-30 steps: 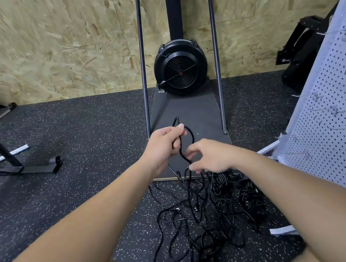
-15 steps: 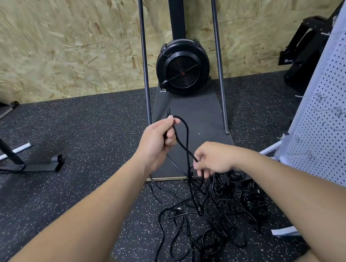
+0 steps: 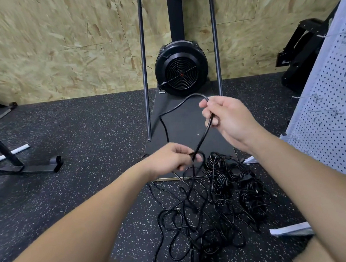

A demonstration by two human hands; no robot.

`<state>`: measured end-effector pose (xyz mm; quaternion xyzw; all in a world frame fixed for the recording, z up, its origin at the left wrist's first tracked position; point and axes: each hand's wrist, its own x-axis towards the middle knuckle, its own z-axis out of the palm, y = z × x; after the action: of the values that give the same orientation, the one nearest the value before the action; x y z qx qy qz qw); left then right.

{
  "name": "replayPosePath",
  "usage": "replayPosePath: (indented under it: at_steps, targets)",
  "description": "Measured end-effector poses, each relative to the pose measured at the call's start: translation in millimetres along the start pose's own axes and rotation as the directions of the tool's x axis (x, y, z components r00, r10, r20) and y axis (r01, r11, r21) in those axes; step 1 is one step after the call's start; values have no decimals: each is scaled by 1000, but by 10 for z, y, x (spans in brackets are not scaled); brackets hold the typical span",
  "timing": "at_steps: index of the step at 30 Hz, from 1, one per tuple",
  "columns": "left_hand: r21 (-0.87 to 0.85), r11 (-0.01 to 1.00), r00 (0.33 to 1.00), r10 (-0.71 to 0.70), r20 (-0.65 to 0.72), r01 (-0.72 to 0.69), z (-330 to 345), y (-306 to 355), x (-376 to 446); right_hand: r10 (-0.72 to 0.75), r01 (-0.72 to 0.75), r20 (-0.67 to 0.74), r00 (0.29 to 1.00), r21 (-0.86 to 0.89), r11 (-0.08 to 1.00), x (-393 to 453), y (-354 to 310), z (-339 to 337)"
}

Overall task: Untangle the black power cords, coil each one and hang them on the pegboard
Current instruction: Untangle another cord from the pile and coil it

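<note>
- Our right hand grasps one black power cord in curled fingers, raised over the fan machine's base
- Our left hand pinches the same cord lower down, just above the tangle on the floor
- To coil well, we judge each loop should match the last, with the left hand gathering turns while the right feeds slack
- The remaining cords lie knotted below; pulling hard would likely tighten them
- The pegboard stands close on the right, its hooks bare; open floor lies to the left
</note>
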<state>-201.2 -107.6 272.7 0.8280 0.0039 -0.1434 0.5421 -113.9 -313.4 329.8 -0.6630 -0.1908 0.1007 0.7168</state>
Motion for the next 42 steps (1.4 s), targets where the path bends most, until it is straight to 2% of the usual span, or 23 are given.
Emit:
replayPosePath:
  at_steps: [2,6,9,12,20,23,27,30,32,34,37,40,42]
  targets:
    - [55,998,998,0,67,-4,61,-4,-21,23,-21,-27,999,65,998,-10,-13,-13]
    - [32,999,999,24,-44,-22,29,-80,12,90,-91,10,996,66,994,-72,-15,-19]
    - [-80,996,991,35,-127,-46,-3,-89,18,182,-162,95,979,-189,969,-128,41,-18]
    - [-105,991,973,54,-224,-79,-18,-79,58,244,-134,175,954,-479,868,-162,203,0]
    - [-392,891,947,112,-300,-229,87,195,107,469,-33,369,803,-756,653,-234,637,216]
    - [-467,853,951,101,-292,-234,86,247,121,431,11,322,843,-812,584,-233,749,283]
    - [-473,851,956,103,-275,-228,73,250,120,416,-59,285,863,-762,645,-204,874,352]
    - [-460,857,955,111,-277,-233,48,217,164,402,-70,241,883,-780,622,-169,918,360]
    - [-392,892,945,103,-311,-226,21,177,190,394,-115,225,891,-728,676,-141,846,367]
    - [-275,945,930,68,-362,-176,-16,114,219,334,-165,157,929,-632,757,-120,697,367]
    - [-166,980,927,43,-371,-112,-108,-4,276,232,-225,-37,972,-436,871,-86,503,317]
    - [87,996,932,52,-358,-22,-236,-148,333,198,-246,-195,961,-261,934,-17,408,231]
    - [237,972,951,68,-301,5,-259,-250,339,257,-263,-202,945,-1,965,17,312,188]
